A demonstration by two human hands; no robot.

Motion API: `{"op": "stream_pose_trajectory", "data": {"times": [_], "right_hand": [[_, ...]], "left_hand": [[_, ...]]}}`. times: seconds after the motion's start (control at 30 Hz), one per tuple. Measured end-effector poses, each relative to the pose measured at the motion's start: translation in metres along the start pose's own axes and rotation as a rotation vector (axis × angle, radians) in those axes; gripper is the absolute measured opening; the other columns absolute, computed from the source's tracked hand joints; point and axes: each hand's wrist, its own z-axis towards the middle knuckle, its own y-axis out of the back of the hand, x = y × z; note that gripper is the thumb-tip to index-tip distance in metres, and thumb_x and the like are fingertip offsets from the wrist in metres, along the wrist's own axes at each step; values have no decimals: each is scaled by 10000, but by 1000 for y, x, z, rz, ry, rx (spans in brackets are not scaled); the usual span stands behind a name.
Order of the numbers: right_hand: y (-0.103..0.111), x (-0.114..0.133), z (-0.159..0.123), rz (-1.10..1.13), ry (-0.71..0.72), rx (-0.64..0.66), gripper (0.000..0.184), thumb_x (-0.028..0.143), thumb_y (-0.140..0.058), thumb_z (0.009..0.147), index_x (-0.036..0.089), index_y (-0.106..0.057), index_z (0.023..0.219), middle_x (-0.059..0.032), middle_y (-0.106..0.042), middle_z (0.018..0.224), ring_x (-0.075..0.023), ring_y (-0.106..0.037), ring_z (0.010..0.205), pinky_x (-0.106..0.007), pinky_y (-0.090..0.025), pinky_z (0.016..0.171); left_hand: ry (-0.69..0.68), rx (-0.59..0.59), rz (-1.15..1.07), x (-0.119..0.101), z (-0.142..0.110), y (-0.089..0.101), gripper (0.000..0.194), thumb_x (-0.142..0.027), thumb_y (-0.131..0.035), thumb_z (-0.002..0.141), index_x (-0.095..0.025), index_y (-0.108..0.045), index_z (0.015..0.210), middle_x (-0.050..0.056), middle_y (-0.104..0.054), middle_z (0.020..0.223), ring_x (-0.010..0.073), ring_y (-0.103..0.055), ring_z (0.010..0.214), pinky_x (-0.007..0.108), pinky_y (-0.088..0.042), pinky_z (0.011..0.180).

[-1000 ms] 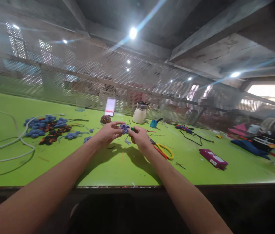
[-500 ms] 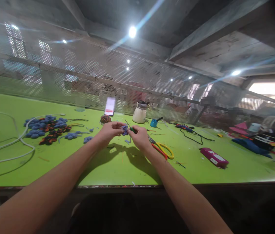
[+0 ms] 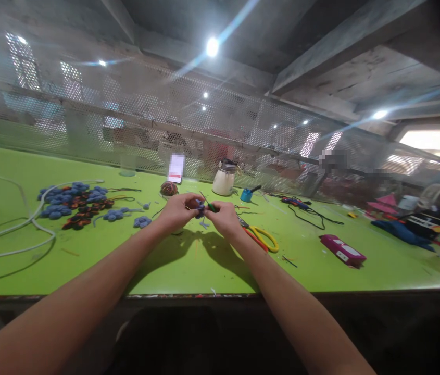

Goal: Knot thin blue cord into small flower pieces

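Pinched in the fingers of my left hand is a small blue-purple crochet piece, partly covered by the fingertips. My right hand is closed around the green handle of a crochet hook, whose thin shaft points up and left over the piece. Both hands meet just above the green table. Scissors with red and yellow handles lie beside my right wrist. A ball of variegated yarn sits behind my left hand. One blue crochet flower lies next to my left wrist.
At left, blue flowers and black-orange flowers lie in a pile near a white cable. A phone, a cream jug and a blue pot stand at the back. A magenta box is at right.
The fingers of my left hand have shifted around the crochet piece, which shows less now. The hook stays in my right hand, close to the piece.
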Motion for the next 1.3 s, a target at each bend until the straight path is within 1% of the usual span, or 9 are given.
{"op": "stream_pose_trajectory", "data": {"times": [0.1, 0.23, 0.43, 0.63, 0.77, 0.87, 1.0, 1.1, 1.3], "right_hand": [[-1, 2, 0, 180, -143, 19, 133, 270, -626, 565, 145, -584, 578, 59, -413, 434, -69, -318, 440, -217, -245, 447], [1, 5, -1, 505, -359, 139, 155, 249, -631, 533, 161, -507, 562, 81, -342, 404, -46, -237, 392, -206, -155, 396], [10, 3, 1, 731, -480, 252, 57, 197, -509, 524, 163, -463, 524, 47, -378, 449, -58, -265, 417, -197, -142, 375], [19, 6, 4, 721, -406, 224, 106, 224, -561, 558, 154, -483, 570, 31, -445, 523, -56, -308, 435, -198, -164, 381], [18, 8, 3, 561, -329, 198, 257, 394, -602, 640, 152, -527, 676, 35, -458, 551, -53, -305, 429, -201, -180, 385], [12, 6, 1, 272, -128, 90, 329, 459, -655, 619, 152, -545, 660, 34, -468, 545, -63, -323, 456, -207, -223, 414], [6, 0, 3, 69, 83, 39, 251, 353, -687, 603, 149, -543, 572, 33, -470, 538, -80, -372, 522, -218, -284, 492], [9, -1, 3, 144, 38, 40, 251, 357, -680, 615, 152, -541, 575, 43, -442, 512, -72, -345, 484, -222, -258, 468], [18, 4, 6, 389, -135, 58, 303, 378, -715, 570, 164, -501, 544, 81, -336, 411, -45, -231, 382, -223, -151, 397]], "left_hand": [[41, -8, -16, 0, 0, 0, 317, -111, -618, 604, -144, -665, 916, 45, -674, 697, 152, -600, 643, 285, -464, 643], [81, -13, -70, 3, 2, -1, 296, -107, -620, 591, -143, -671, 880, 62, -688, 763, 156, -604, 683, 291, -459, 669], [123, 9, -111, -4, -1, -2, 150, -146, -665, 579, -148, -676, 729, 54, -678, 718, 159, -577, 667, 309, -440, 693], [242, 27, -207, -12, -6, 2, 99, -168, -691, 576, -153, -663, 670, 32, -626, 624, 133, -504, 572, 298, -394, 610], [252, 38, -264, -10, -6, 3, 101, -204, -707, 583, -160, -662, 661, 30, -613, 609, 125, -478, 553, 290, -377, 583], [286, 37, -295, -8, -5, 3, 134, -228, -717, 588, -147, -661, 679, 22, -600, 596, 112, -464, 537, 280, -365, 573], [338, 52, -408, -6, -3, 5, 144, -204, -726, 590, -125, -654, 686, 31, -610, 645, 103, -493, 582, 266, -366, 595], [366, 77, -494, -8, -3, 5, 125, -175, -721, 601, -116, -647, 684, 49, -627, 696, 111, -531, 644, 268, -383, 638], [409, 18, -581, -9, -3, 6, 119, -95, -718, 575, -123, -613, 623, 49, -624, 679, 127, -565, 690, 279, -411, 696]]}}
